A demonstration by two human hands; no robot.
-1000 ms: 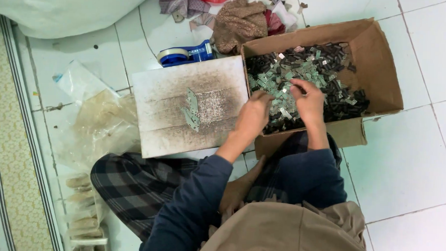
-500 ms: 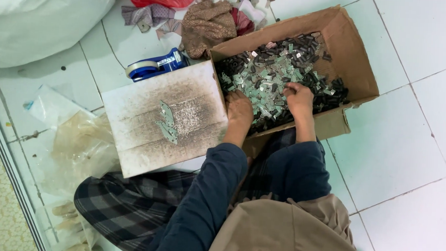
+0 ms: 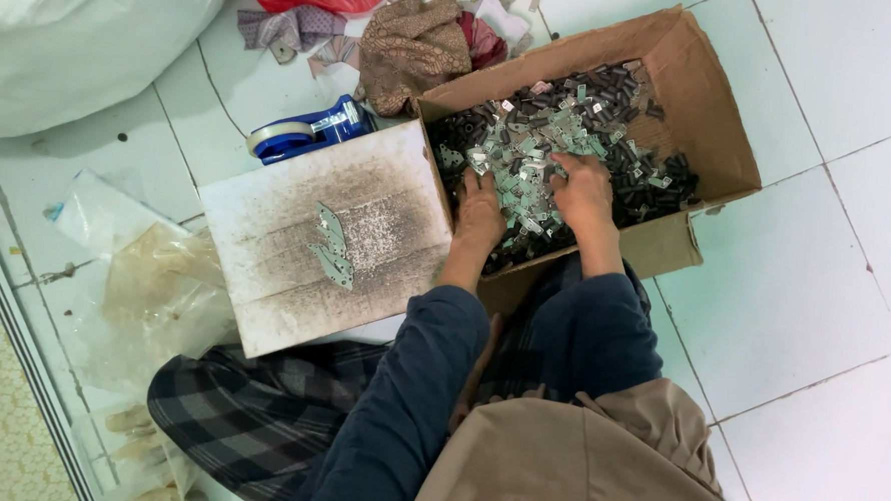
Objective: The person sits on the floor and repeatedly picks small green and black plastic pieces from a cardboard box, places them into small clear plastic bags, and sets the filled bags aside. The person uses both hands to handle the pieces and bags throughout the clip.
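Note:
An open cardboard box on the tiled floor holds a heap of small silver metal plates and dark parts. Both hands rest in that heap near the box's front wall. My left hand lies palm down on the pieces at the front left. My right hand is spread over the plates just to its right. Whether either hand grips a piece is hidden. A white, dirt-stained board lies left of the box, with a few silver plates lined up on it.
A blue tape dispenser sits behind the board. Cloth scraps and a red bag lie at the back, a large white sack at the far left. Clear plastic bags lie on the left. My crossed legs are below.
The view shifted, so box and board sit lower and more central. Both hands moved deeper into the heap and now lie flatter on the plates.

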